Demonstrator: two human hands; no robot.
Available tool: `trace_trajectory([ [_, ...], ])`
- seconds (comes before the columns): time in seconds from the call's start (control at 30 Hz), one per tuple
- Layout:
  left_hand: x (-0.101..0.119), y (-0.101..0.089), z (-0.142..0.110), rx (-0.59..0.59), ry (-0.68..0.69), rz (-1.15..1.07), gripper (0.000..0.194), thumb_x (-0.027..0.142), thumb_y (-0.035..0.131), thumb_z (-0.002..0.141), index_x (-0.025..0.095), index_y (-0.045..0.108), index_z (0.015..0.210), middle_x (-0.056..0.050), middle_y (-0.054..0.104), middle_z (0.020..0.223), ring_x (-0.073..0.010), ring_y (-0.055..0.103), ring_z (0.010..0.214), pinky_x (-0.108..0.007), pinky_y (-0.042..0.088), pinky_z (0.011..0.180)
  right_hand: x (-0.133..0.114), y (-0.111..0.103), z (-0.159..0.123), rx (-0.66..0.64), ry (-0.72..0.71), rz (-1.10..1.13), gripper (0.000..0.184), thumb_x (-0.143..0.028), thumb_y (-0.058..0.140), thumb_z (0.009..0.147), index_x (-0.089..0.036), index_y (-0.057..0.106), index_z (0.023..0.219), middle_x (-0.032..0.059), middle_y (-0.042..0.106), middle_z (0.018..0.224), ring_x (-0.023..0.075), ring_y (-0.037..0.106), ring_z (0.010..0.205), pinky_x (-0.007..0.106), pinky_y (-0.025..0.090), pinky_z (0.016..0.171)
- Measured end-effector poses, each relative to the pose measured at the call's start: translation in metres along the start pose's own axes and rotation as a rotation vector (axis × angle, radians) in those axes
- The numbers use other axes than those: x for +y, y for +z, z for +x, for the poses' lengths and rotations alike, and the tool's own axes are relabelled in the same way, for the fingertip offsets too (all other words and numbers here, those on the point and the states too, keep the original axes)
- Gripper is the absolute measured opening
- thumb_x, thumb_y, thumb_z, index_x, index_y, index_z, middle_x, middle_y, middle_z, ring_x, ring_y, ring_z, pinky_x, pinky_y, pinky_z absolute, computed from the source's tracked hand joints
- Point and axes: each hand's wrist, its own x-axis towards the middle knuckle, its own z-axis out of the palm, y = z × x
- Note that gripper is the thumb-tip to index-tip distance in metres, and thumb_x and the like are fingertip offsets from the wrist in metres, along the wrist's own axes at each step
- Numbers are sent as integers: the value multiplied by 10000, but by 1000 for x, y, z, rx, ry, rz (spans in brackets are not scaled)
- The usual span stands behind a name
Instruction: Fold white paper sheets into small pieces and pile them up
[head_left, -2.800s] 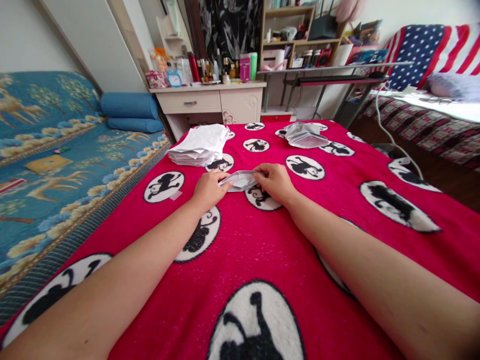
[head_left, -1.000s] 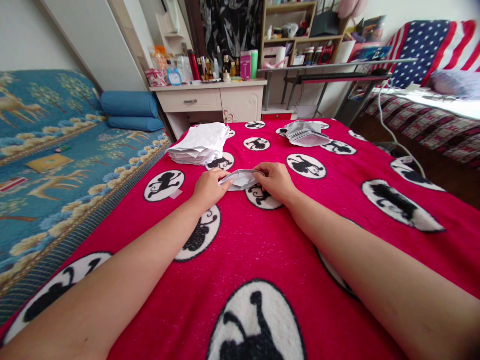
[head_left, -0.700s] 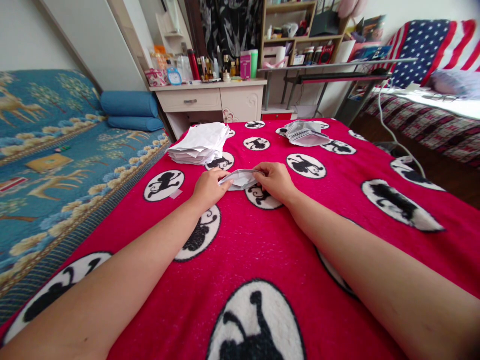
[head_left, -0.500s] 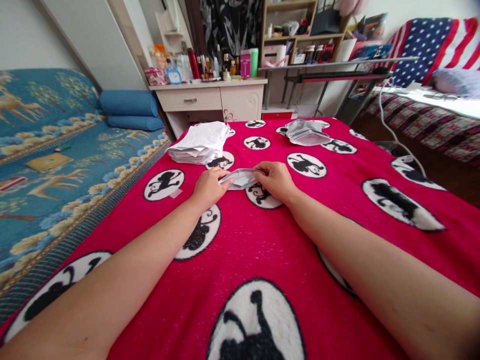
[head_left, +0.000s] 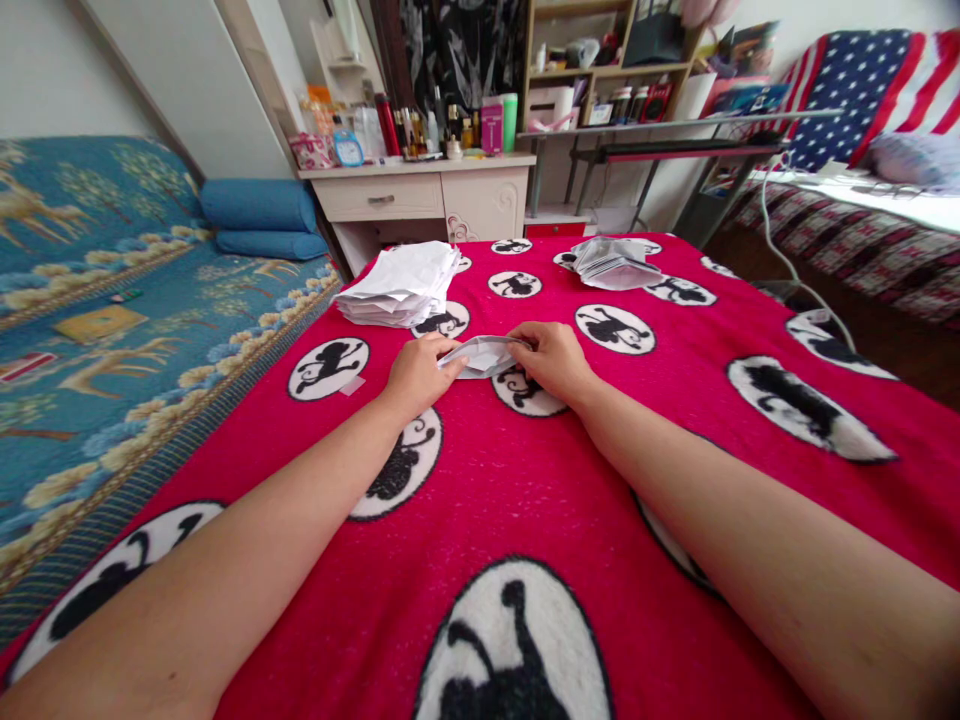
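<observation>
A blue sofa (head_left: 191,305) stands left of the left hand (head_left: 417,375); a pale dresser (head_left: 412,192) and open shelves (head_left: 637,71) stand beyond.

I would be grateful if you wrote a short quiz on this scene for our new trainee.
1. Multiple choice: what do the left hand and right hand hold between them?
A) a cup
B) folded paper
C) a spoon
2. True or false: the blue clock stands on the sofa.
3. Count: how many paper stacks lie on the blanket beyond the hands?

Key:
1. B
2. False; the clock stands on the dresser.
3. Two: the left stack and the right stack.
</observation>
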Motion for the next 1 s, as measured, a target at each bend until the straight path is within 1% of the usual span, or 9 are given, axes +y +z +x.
trace_trajectory([
  [0.23, -2, 1, 0, 7, 39, -9, 266, 340, 602, 812, 180, 740, 972, -59, 712, 965, -203, 639, 863, -299, 483, 784, 0, 0, 0, 2, -2, -10, 227, -263, 532, 804, -190, 729, 891, 35, 657, 687, 139, 549, 617, 234, 347, 551],
  [0.67, -2, 1, 1, -3, 20, -10, 263, 345, 606, 809, 181, 738, 968, -52, 702, 945, -196, 627, 849, -295, 478, 773, -3, -1, -1, 5, 1, -30, 224, -246, 534, 801, -190, 734, 885, 44, 670, 716, 140, 553, 636, 236, 347, 558],
  [1.0, -3, 1, 1, 0, 24, -6, 274, 357, 607, 809, 181, 738, 973, -57, 697, 931, -200, 621, 835, -309, 480, 775, -2, -1, 0, 4, -5, -30, 225, -246, 530, 798, -193, 734, 876, 36, 656, 694, 137, 542, 624, 234, 341, 549],
])
